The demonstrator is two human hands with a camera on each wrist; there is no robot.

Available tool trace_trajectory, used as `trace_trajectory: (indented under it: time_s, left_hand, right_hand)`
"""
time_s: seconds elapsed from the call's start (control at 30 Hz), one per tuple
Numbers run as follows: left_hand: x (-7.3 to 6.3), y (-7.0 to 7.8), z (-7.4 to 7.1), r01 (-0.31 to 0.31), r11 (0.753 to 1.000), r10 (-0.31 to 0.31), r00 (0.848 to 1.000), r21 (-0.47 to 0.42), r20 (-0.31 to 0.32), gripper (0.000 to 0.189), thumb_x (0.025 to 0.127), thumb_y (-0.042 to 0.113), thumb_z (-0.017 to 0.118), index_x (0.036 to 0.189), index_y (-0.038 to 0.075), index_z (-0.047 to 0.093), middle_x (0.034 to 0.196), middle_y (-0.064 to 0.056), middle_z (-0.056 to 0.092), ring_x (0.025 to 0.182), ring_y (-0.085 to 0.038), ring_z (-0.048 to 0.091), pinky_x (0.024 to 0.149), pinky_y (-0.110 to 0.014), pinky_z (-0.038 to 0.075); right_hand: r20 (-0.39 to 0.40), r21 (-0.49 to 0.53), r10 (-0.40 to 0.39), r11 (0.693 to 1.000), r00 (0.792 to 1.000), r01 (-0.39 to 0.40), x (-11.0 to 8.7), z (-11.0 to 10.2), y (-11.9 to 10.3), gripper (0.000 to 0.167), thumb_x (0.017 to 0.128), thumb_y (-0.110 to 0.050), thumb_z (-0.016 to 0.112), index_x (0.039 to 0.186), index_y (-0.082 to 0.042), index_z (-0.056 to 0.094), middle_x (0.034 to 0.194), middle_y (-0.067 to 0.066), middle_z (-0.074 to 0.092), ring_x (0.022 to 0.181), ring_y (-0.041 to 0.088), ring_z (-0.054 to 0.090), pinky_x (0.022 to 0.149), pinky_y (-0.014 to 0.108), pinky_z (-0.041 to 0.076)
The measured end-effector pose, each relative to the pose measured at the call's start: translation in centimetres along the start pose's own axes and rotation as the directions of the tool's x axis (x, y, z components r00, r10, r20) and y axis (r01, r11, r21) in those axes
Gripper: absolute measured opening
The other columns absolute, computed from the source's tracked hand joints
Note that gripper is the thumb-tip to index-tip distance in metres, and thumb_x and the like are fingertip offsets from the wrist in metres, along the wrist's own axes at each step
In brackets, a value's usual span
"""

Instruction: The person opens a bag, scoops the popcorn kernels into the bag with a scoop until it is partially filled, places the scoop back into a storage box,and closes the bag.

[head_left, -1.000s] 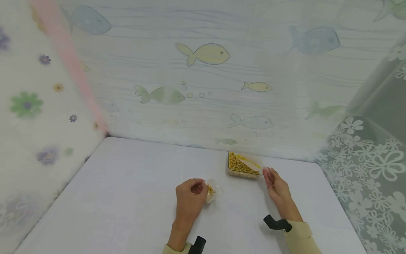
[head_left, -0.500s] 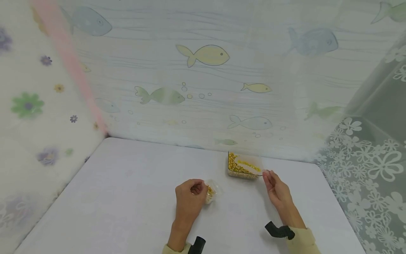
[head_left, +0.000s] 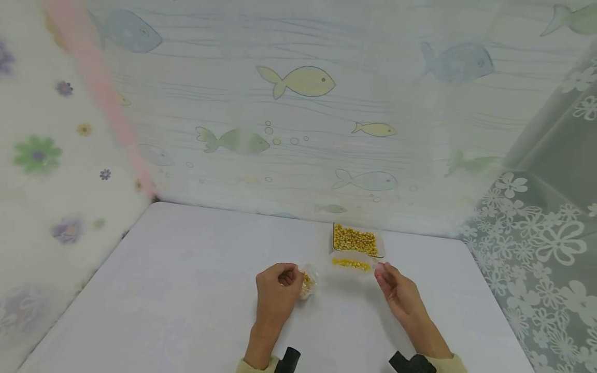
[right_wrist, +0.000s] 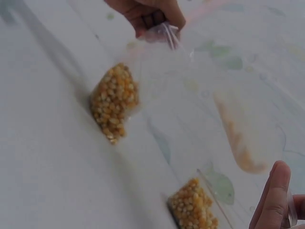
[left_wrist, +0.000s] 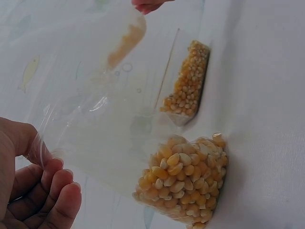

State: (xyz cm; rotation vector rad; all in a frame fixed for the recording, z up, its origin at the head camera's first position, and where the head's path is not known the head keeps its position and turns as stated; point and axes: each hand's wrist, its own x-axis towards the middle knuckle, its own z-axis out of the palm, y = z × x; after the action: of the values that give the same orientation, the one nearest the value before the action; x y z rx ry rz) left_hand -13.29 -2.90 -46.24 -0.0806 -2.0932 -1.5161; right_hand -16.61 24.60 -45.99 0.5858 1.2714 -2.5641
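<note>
My left hand (head_left: pixel 277 292) pinches the rim of a clear plastic zip bag (left_wrist: pixel 100 138) between thumb and fingertips. Yellow corn kernels (left_wrist: pixel 181 179) fill its bottom, which rests on the table. In my right hand (head_left: pixel 403 298), a translucent scoop (right_wrist: pixel 250 129) is gripped by its handle end. A layer of kernels lies in the scoop, which is raised off the table in front of a clear rectangular container (head_left: pixel 380 244). That container holds many more kernels. In the left wrist view the scoop hangs above and beyond the bag, apart from the kernels in the bag.
A white table (head_left: pixel 186 290) carries the bag and container. Behind it hangs a curtain (head_left: pixel 298 155) printed with fish, close to the container. Flowered curtains stand at the left (head_left: pixel 42 207) and right (head_left: pixel 545 248). Black wrist mounts (head_left: pixel 287 360) sit near both sleeves.
The scoop has come out of the container with kernels in it. My right hand has moved left and toward me with it. My left hand and the bag have stayed nearly still.
</note>
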Motion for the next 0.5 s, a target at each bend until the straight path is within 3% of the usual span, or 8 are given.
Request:
trace_trajectory:
  time_s: [0.27,0.5]
  left_hand:
    - [0.0,0.2,-0.1,0.002,1.000,-0.002,1.000,0.007,0.006,0.007,0.080,-0.008,0.073,0.086,-0.005,0.075,0.070,-0.002,0.067,0.062,-0.007,0.058,0.056,-0.023,0.054]
    - [-0.1,0.4,-0.1,0.010,1.000,-0.010,1.000,0.001,0.016,0.006,0.081,-0.008,0.072,0.086,-0.005,0.075,0.071,-0.002,0.067,0.062,-0.007,0.059,0.056,-0.023,0.055]
  right_hand:
    - [0.037,-0.112,-0.031,0.993,0.999,0.034,-1.6,1.3,1.5,0.027,0.108,-0.011,0.048,0.092,-0.012,0.070,0.082,-0.003,0.075,0.080,0.003,0.072,0.081,0.013,0.056]
    - [0.060,-0.163,0.016,0.987,0.998,-0.006,-2.1,2.4,2.7,0.028,0.107,-0.011,0.049,0.093,-0.011,0.073,0.084,0.000,0.075,0.082,0.005,0.073,0.082,0.014,0.056]
